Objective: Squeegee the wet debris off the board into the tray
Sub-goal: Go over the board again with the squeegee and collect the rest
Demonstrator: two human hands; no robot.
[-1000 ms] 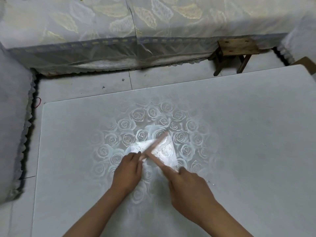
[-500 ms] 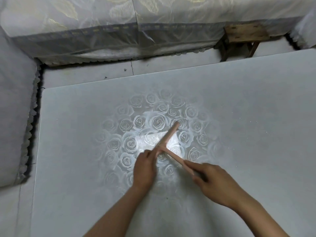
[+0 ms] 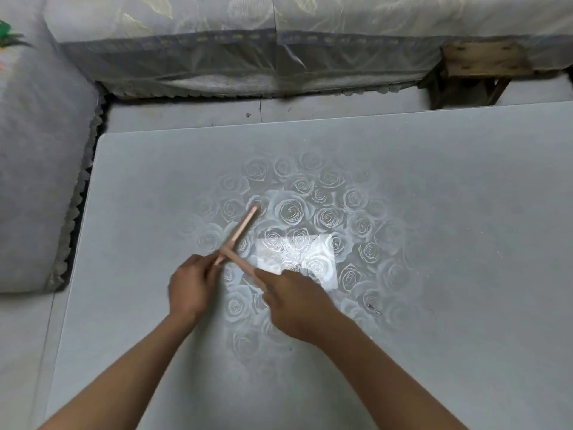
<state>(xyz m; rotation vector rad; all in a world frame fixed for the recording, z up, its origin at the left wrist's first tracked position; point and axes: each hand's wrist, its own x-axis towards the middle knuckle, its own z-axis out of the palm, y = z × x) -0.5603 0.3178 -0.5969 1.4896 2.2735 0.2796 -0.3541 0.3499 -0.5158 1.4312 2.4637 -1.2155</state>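
Pink squeegee point(image 3: 240, 231): T-shaped, held over the rose-patterned worktop point(image 3: 449, 212). Its crossbar slants from upper right to lower left, just left of the bright patch point(image 3: 313, 262). Whether it touches the surface cannot be told.
Left hand point(image 3: 192, 287): fingers curled, pinching the crossbar's near end.
Right hand point(image 3: 297, 305): wrapped round the handle, knuckles up.
Debris: dark specks point(image 3: 286, 250) scattered on the bright patch, right of the crossbar and apart from it.
Change: half a second ago the crossbar lay across the bright patch; now it sits to the left and the patch is uncovered. Both grips are unchanged.
Background: wooden stool point(image 3: 477, 66) at upper right.
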